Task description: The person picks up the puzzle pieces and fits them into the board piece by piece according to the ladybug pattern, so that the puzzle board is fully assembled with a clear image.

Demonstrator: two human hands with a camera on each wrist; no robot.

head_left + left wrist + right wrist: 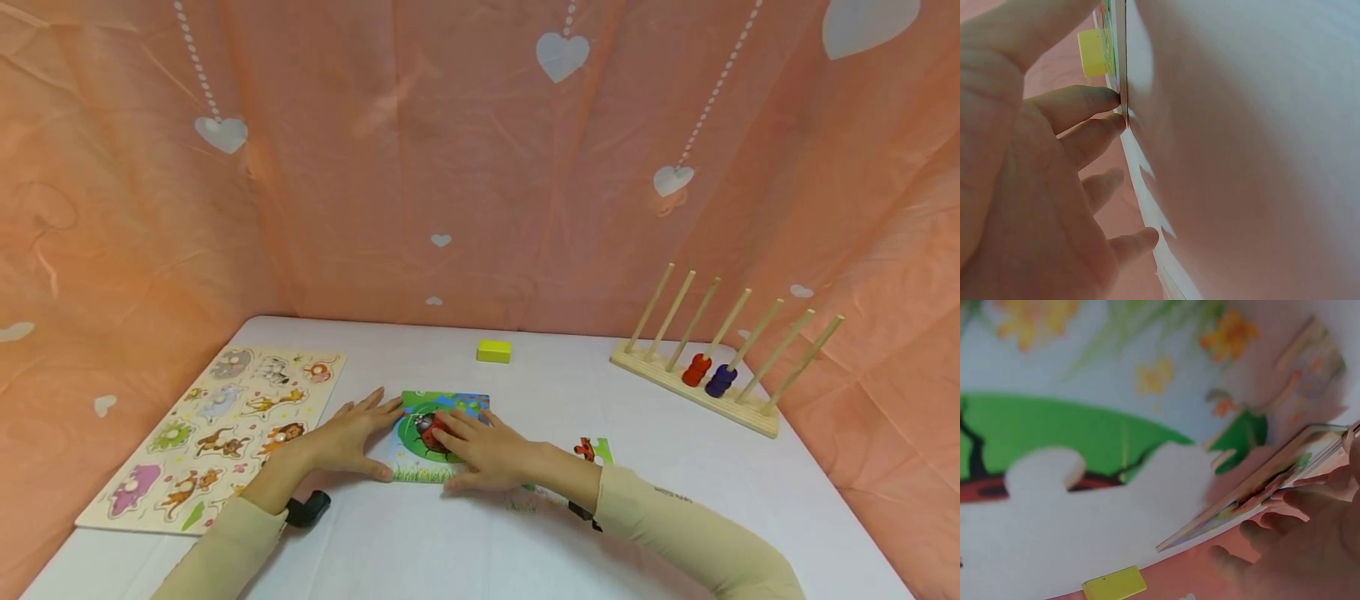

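Note:
A ladybug picture puzzle [420,463] lies on the white table in front of me in the head view. My left hand [347,442] is at its left side, thumb near the lower corner and fingertips by the upper edge. In the left wrist view, two fingertips [1107,100] meet the board's thin edge. My right hand [491,454] lies over the puzzle's right part, fingers spread across the ladybug and covering some of it. Loose puzzle pieces [600,452] sit under and beside the right forearm; the right wrist view shows a large one [1085,422] close up.
A wooden peg board with animal pieces [247,396] is at the left. Toward the back sits a yellow block [493,352]. At the right stands a rack of upright rods [697,392] with red and purple beads. A pink curtain [480,208] hangs behind the table.

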